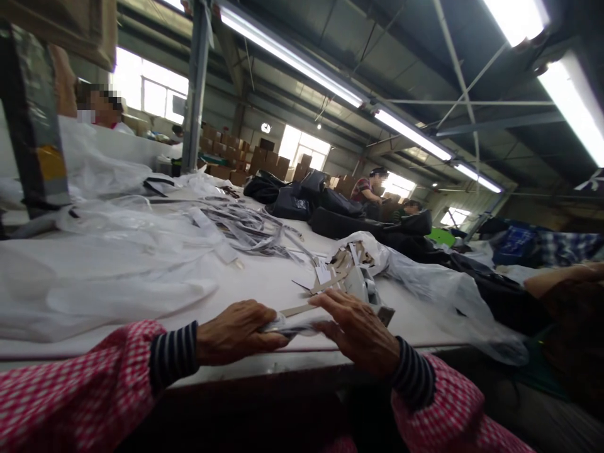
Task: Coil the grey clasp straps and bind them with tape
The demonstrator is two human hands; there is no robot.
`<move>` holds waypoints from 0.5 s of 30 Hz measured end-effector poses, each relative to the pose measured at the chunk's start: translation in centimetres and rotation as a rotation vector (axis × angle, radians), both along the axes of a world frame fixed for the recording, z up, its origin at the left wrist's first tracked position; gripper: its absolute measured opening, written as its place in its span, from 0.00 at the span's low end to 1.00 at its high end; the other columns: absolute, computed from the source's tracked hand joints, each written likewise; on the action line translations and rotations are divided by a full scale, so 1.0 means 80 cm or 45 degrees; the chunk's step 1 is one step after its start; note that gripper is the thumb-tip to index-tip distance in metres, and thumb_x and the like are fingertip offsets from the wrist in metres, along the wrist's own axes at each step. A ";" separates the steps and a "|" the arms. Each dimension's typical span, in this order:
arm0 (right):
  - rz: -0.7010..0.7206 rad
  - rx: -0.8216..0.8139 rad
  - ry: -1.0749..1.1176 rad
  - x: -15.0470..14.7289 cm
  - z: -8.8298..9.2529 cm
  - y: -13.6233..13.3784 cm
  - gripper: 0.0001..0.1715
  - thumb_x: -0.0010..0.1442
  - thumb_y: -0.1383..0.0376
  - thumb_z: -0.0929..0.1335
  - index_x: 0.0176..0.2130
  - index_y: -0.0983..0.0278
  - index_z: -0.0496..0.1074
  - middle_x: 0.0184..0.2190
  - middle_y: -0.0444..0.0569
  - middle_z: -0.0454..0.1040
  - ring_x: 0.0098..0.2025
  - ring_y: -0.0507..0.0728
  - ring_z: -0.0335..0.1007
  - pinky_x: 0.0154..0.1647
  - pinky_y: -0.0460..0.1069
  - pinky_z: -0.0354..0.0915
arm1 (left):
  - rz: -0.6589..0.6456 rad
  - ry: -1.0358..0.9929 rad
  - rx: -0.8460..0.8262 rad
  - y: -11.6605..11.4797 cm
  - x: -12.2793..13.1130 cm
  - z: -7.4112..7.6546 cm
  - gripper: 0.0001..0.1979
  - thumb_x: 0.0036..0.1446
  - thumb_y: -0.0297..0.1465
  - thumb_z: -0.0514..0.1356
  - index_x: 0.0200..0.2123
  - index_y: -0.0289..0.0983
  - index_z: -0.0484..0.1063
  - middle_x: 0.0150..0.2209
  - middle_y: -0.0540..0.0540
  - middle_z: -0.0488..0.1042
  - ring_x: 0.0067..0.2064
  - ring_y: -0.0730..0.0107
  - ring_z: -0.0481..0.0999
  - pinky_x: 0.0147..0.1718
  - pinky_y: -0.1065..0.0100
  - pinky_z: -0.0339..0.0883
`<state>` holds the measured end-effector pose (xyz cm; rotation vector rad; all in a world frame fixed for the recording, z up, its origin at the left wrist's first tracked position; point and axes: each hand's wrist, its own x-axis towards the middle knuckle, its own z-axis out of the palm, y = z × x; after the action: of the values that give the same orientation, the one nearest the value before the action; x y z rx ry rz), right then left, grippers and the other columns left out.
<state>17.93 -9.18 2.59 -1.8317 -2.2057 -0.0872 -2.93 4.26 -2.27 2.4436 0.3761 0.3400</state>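
Note:
Near the table's front edge, a flat grey-white bundle [298, 324] with a shiny, plastic-like surface spans the gap between my hands; its kind is not clear. My left hand [240, 331] is closed on its left end, thumb along the lower side. At the other end, my right hand [359, 328] has its fingers over the bundle and the thumb beneath. Just beyond the right hand lies an open clear plastic bag [375, 248], with beige and white strips [340, 270] spilling toward me. Part of the bundle is hidden by my fingers.
Plastic-wrapped straps [245, 220] lie tangled across the white table [268, 277]. Translucent sheeting [104, 277] covers the left side. Black bags [325, 207] are heaped at the back. A metal post [194, 88] rises behind. Another person's arm [564, 280] reaches in at far right.

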 end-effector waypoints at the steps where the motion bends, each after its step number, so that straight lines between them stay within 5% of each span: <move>1: 0.037 0.022 -0.011 -0.007 -0.003 -0.006 0.20 0.63 0.66 0.69 0.54 0.61 0.70 0.51 0.52 0.73 0.52 0.62 0.68 0.54 0.56 0.62 | -0.002 0.006 -0.216 0.000 -0.001 0.002 0.21 0.62 0.48 0.57 0.26 0.38 0.66 0.20 0.52 0.67 0.22 0.71 0.66 0.22 0.70 0.54; 4: 0.109 0.086 0.085 -0.024 -0.029 -0.020 0.23 0.63 0.63 0.69 0.57 0.59 0.66 0.51 0.52 0.73 0.53 0.63 0.67 0.54 0.57 0.62 | -0.102 0.046 -0.811 -0.004 -0.003 0.012 0.22 0.59 0.49 0.59 0.26 0.37 0.69 0.17 0.53 0.66 0.16 0.75 0.63 0.17 0.73 0.55; 8: 0.088 0.192 0.470 -0.041 -0.067 -0.032 0.17 0.70 0.62 0.60 0.55 0.60 0.67 0.42 0.50 0.76 0.42 0.60 0.72 0.46 0.53 0.66 | -0.230 -0.117 -1.189 -0.019 -0.008 0.021 0.21 0.56 0.46 0.61 0.28 0.32 0.76 0.17 0.51 0.66 0.16 0.77 0.62 0.15 0.75 0.54; 15: 0.275 0.183 0.914 -0.071 -0.045 -0.029 0.21 0.68 0.59 0.61 0.56 0.61 0.69 0.47 0.51 0.74 0.47 0.60 0.71 0.50 0.52 0.68 | -0.309 -0.503 -1.414 -0.026 -0.002 0.005 0.30 0.55 0.53 0.61 0.22 0.29 0.76 0.12 0.48 0.66 0.11 0.78 0.58 0.10 0.75 0.45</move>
<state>12.24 -11.51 -1.04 -1.2612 -1.7970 0.3842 -3.10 2.22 -1.88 1.2753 0.0435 0.3623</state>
